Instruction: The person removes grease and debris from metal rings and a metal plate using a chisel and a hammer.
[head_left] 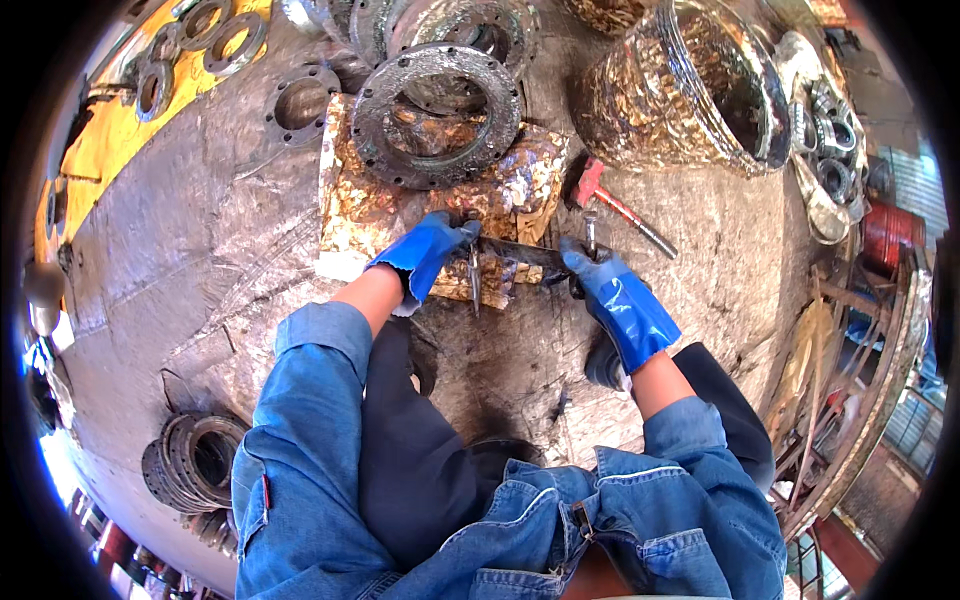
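Note:
My left hand, in a blue rubber glove, is closed around a pointed metal pin at one end of a dark flat metal bar. The bar runs across to my right hand, also blue-gloved, with its fingers closed on the other end. A short metal post stands up beside that thumb. Underneath lies a brown-and-gold, flaky-looking block. A big dark flange ring with bolt holes rests on the block's far part. Whether pin, bar and post are one tool, I cannot tell.
A red-headed hammer lies right of the block. Beyond it sits a large stained cylinder. More flanges lie at the back, on a yellow surface, and in a stack at the left. A metal rack stands at the right.

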